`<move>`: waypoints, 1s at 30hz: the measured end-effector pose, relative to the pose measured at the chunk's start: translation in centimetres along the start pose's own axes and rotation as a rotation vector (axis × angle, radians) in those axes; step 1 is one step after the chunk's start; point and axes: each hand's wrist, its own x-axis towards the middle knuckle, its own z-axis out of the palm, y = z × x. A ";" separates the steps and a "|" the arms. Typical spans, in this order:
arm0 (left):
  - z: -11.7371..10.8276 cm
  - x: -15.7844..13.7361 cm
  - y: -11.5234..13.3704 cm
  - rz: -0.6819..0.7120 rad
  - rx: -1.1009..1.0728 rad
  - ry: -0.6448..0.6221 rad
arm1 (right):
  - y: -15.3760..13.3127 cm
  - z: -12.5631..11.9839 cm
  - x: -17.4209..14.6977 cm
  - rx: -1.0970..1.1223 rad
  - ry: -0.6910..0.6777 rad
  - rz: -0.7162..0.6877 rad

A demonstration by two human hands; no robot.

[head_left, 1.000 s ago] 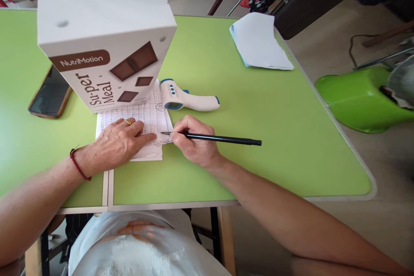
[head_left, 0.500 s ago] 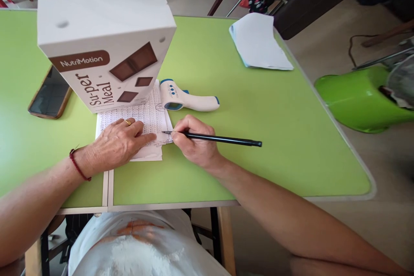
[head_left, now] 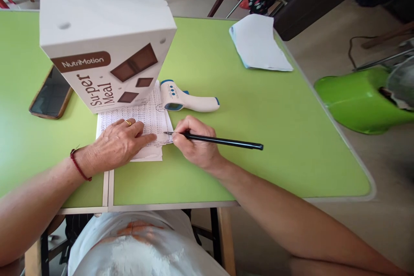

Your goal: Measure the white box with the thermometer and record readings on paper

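My right hand [head_left: 197, 141] is closed around a black pen [head_left: 226, 140], its tip touching the right part of a sheet of paper [head_left: 150, 123] covered in small handwriting. Flat on that sheet rests my left hand [head_left: 121, 142], its index finger stretched toward the pen tip; it holds nothing. A tall white box [head_left: 106, 56] marked "NutriMotion" stands on the paper's far part and hides some of it. Beside the box, a white and blue infrared thermometer [head_left: 190, 98] lies by the sheet's upper right edge.
A phone [head_left: 51, 92] in a brown case lies left of the box, partly behind it. Folded white paper [head_left: 260, 43] sits at the far right of the green table [head_left: 274, 151]. A green bin [head_left: 362, 99] stands on the floor beyond the right edge.
The pen tip and right hand have shifted very slightly to the right along the paper. My left hand stays in place on the sheet.
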 end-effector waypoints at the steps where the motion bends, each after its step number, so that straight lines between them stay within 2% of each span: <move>1: 0.0 0.0 0.0 -0.002 -0.001 0.000 | 0.0 0.0 0.0 -0.011 0.024 -0.010; 5: 0.1 -0.1 0.0 -0.005 -0.011 -0.008 | -0.4 -0.6 0.5 -0.145 0.062 -0.071; 10: 0.1 -0.2 0.0 -0.016 -0.027 -0.017 | -0.9 -2.7 0.9 -0.332 0.051 -0.361; 12: 0.0 -0.2 0.0 -0.018 -0.037 -0.022 | -1.2 -3.6 0.8 -0.423 0.004 -0.423; 16: 0.1 -0.2 -0.1 -0.026 -0.070 -0.028 | -1.8 -4.9 0.6 -0.640 -0.140 -0.453; 19: 0.1 -0.1 -0.3 -0.021 -0.107 0.041 | -1.8 -5.3 0.6 -0.705 -0.265 -0.446; 21: -0.3 -0.1 -0.5 -0.015 -0.144 0.183 | -1.6 -5.5 0.6 -0.707 -0.358 -0.423; 22: -0.6 -0.2 -0.6 -0.026 -0.146 0.295 | -1.4 -5.5 0.6 -0.706 -0.392 -0.415; 24: -1.5 -0.5 -1.3 -0.094 -0.079 0.585 | -1.1 -5.6 0.6 -0.699 -0.435 -0.399; 28: -2.7 -1.3 -3.7 -0.348 0.163 1.183 | -0.5 -5.6 0.7 -0.674 -0.479 -0.364; 30: -2.5 -1.5 -5.0 -0.406 0.126 1.377 | -0.2 -5.4 0.7 -0.663 -0.491 -0.359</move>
